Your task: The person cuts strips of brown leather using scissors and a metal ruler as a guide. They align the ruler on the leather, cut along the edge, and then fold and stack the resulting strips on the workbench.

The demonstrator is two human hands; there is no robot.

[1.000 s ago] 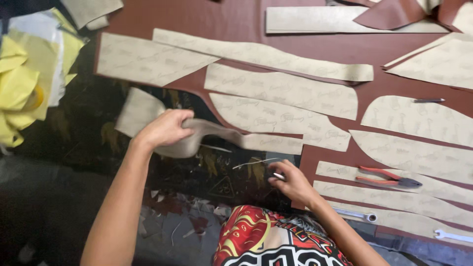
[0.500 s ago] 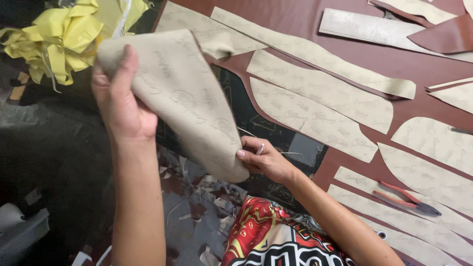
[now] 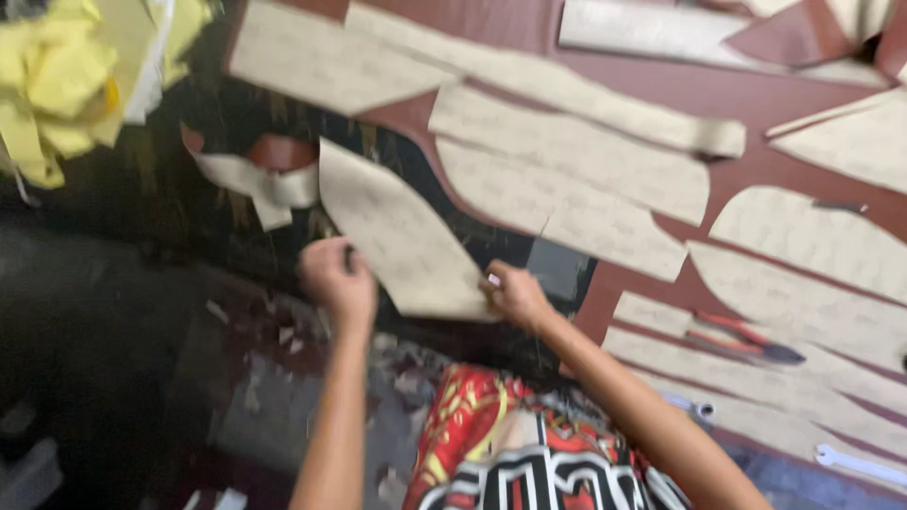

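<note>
A beige paper pattern piece (image 3: pixel 402 231) with a curved edge lies tilted over the dark table edge. My left hand (image 3: pixel 337 280) is closed at its lower left edge, apparently around a small dark object; motion blur hides what it is. My right hand (image 3: pixel 511 293) pinches the piece's lower right corner. Brown leather (image 3: pixel 661 90) spreads over the table beyond, covered with several more beige pattern pieces (image 3: pixel 567 142).
A red-handled pair of scissors (image 3: pixel 746 340) lies on the patterns at the right. A pile of yellow material (image 3: pixel 66 85) sits at the top left. A curled brown-and-beige offcut (image 3: pixel 260 175) lies left of the held piece. Scraps litter the dark floor below.
The pattern piece that my left hand had lifted high is now lowered onto the table edge. Both hands have come down to its lower edge.
</note>
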